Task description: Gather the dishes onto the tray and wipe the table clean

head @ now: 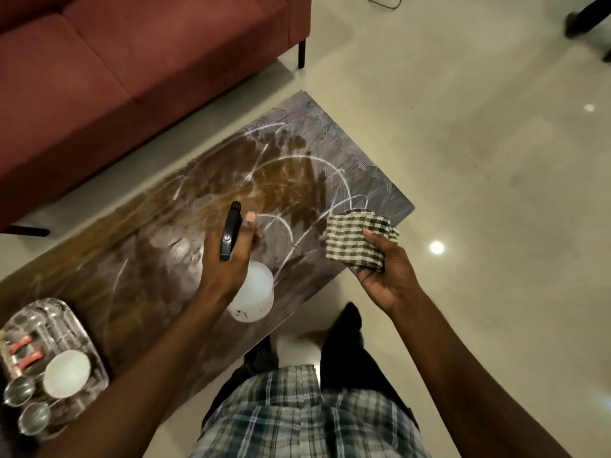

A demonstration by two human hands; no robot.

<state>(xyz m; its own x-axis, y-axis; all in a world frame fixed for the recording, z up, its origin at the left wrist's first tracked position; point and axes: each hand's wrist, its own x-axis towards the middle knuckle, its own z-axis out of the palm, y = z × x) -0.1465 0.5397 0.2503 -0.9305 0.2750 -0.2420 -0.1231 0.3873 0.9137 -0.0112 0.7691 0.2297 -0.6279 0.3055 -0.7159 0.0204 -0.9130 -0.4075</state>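
My left hand (228, 256) grips a spray bottle (253, 292) with a white body and a black trigger head, held over the middle of the brown table (139, 259). To its right, my right hand (385, 276) holds a crumpled checked cloth (358, 241) just above the table's near right edge. Streaks of wet spray and smears cover the tabletop. At the table's left end stands a metal tray (66, 312) carrying a white bowl (67, 373), two small steel cups (20, 390) and red-handled cutlery (26, 350).
A dark red sofa (115, 61) runs along the far side of the table with a narrow strip of floor between. Pale glossy floor (479, 160) spreads to the right. My legs stand at the table's near edge. A dark furniture leg (585, 18) shows at the top right.
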